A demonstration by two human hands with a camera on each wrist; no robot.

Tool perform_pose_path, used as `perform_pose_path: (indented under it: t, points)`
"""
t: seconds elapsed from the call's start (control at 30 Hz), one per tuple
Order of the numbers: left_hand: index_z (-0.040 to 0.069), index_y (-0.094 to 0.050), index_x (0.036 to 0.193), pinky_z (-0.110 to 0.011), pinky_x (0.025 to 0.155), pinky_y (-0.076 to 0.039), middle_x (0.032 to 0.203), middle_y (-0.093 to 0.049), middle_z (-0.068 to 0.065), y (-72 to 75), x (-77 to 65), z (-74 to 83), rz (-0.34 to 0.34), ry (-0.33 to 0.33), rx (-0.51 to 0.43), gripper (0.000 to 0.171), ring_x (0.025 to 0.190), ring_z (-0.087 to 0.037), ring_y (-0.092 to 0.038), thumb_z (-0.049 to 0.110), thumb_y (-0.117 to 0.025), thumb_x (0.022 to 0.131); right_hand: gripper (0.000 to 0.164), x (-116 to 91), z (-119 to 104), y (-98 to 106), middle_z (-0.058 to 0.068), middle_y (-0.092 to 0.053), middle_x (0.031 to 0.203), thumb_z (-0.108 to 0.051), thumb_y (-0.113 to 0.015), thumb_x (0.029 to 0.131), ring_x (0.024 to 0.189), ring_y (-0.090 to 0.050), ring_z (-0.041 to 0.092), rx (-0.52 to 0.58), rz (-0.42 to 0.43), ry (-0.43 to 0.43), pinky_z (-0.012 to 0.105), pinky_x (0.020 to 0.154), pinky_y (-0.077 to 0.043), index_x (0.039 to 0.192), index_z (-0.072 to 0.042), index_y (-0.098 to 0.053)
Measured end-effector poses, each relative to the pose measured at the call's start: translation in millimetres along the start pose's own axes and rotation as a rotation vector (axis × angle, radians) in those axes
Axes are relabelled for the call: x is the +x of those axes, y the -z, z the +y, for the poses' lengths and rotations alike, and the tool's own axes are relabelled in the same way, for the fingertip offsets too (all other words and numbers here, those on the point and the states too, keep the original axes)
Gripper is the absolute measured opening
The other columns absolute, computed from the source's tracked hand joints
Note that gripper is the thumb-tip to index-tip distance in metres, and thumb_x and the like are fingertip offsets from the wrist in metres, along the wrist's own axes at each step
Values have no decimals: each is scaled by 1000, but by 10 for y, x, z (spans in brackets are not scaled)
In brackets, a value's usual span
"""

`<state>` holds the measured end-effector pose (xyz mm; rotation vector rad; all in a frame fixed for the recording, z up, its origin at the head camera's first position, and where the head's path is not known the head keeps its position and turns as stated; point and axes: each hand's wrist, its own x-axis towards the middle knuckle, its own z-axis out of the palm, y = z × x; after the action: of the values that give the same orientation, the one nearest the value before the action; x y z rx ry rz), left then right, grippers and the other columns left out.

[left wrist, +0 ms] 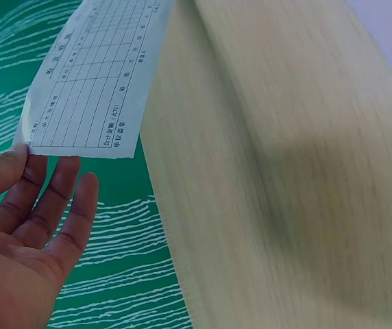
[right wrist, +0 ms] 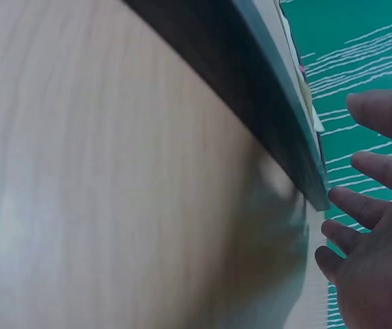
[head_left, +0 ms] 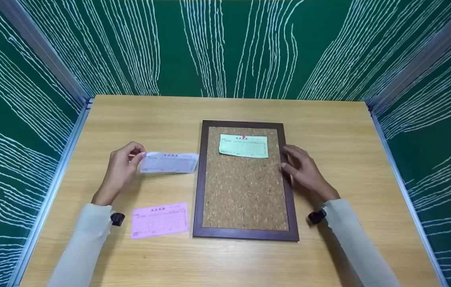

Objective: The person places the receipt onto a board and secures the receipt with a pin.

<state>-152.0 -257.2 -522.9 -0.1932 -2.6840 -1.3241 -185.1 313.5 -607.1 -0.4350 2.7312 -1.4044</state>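
Observation:
Between thumb and fingertips, my left hand [head_left: 122, 167] pinches the left edge of a pale bluish-white receipt slip [head_left: 169, 164], printed with a table. The slip is raised over the table, its right end close to the frame of a corkboard [head_left: 245, 195]. In the left wrist view the slip [left wrist: 93, 89] bends slightly, and the other fingers are spread below it. My right hand [head_left: 307, 169] is at the board's right edge, fingertips by the dark brown frame [right wrist: 278, 116], holding nothing. A green slip [head_left: 245, 149] hangs near the board's top under a red pushpin [head_left: 244, 136].
A pink receipt slip [head_left: 159, 221] lies flat on the wooden table [head_left: 329, 131], left of the board's lower half. Green walls [head_left: 229, 48] with white wavy lines enclose the table at the back and both sides. A metal rail [head_left: 50, 187] runs along the left table edge.

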Motion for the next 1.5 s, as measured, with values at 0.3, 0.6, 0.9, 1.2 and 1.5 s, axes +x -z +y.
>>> perform_pose_path:
  t: [0.3,0.6,0.9,1.2,1.5]
  points:
    - [-2,-70,111,-53,98,-58,113,-76,-18,28,13,99,-11,-8,-13,7,111,-33,-71,1,-63,111,58,-33,-200,-34,25,-38,172,-16,-70,109,163,-28,45,29,-37,6,66,132,-21,162,-1,-51]
    - [-1,-71,110,-53,99,-59,111,-76,-17,74,73,200,-1,-48,6,7,108,-33,-71,0,-64,110,58,-29,-403,-99,28,-40,170,-17,-71,109,162,-31,48,80,-46,30,71,127,-28,161,0,-51]
    - [-2,-71,109,-51,96,-60,110,-77,-18,86,101,302,9,-86,13,5,106,-31,-72,-1,-66,108,57,-12,-540,-223,24,-48,166,-15,-75,107,157,-42,43,101,-51,71,68,128,-30,159,-2,-56]
    - [-1,-71,110,-52,96,-61,112,-76,-17,86,113,411,-2,-85,-3,6,107,-31,-72,-1,-65,109,58,30,-708,-315,25,-48,166,-11,-78,104,161,-34,43,109,-81,105,69,127,-31,158,-2,-57]
    - [0,-72,111,-54,97,-61,112,-77,-15,59,108,532,-21,-118,-22,6,107,-30,-72,1,-66,109,56,86,-854,-419,26,-54,162,-8,-80,102,158,-41,44,59,-89,177,70,126,-31,155,-8,-62]
